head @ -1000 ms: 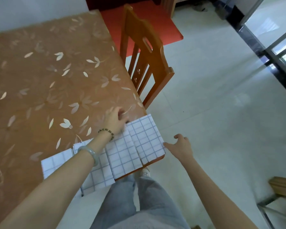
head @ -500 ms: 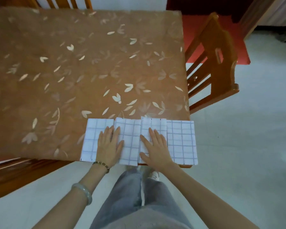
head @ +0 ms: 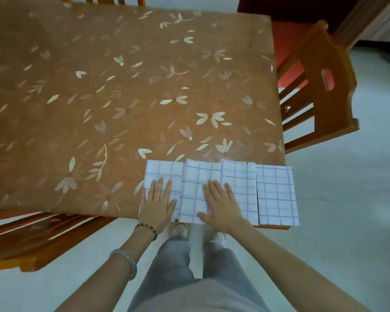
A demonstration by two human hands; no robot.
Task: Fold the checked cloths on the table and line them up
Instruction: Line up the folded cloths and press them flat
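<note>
A: Checked cloths (head: 198, 174), where are they?
B: Four of them lie folded in a row on the table (head: 122, 86), at its 5 o'clock corner, right by the near edge. They sit side by side and touch.
A: What is the left hand (head: 157, 206) doing?
B: It lies flat on the first cloth (head: 162, 172), at the 9 o'clock end of the row. Its fingers are straight and a little spread, and they point to 12 o'clock. It presses down and grabs nothing.
A: And the right hand (head: 223, 206)?
B: Flat too, with straight fingers a bit apart. It lies over the line where the second cloth (head: 196, 194) and the third cloth (head: 241, 183) meet, so it touches both.
A: Does any cloth have no hand on it?
B: Yes, the fourth cloth (head: 276, 194), at the 3 o'clock end.
A: What is on the left arm?
B: A bead bracelet (head: 147, 228) at the wrist and a pale bangle (head: 126, 262) further up.
A: What else is there?
B: A wooden chair (head: 320, 91) at the table's 3 o'clock side, and white shoes (head: 180, 228) on the floor at 6 o'clock
</note>
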